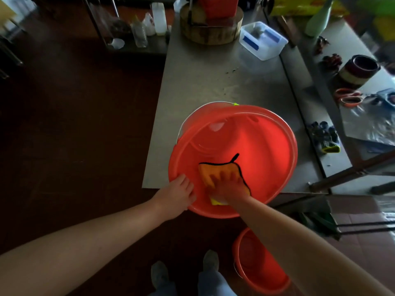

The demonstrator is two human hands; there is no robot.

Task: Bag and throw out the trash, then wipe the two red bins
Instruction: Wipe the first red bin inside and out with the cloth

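A large red bin (267,146) stands at the near edge of a steel table (209,77), its mouth facing me. Inside it lies an orange cloth with a black hem (215,169), spread against the near inner wall. My right hand (229,184) presses flat on that cloth with fingers spread. My left hand (177,192) grips the bin's near-left rim, fingers curled over the edge. A second, smaller red bin (258,265) sits on the floor below my right forearm, beside my feet.
On the table's far end stand a round wooden block (211,30) and a clear plastic box (264,40). A side counter on the right holds orange scissors (349,97), dark gloves (324,135), a round tin (359,70) and foil. Dark floor lies to the left.
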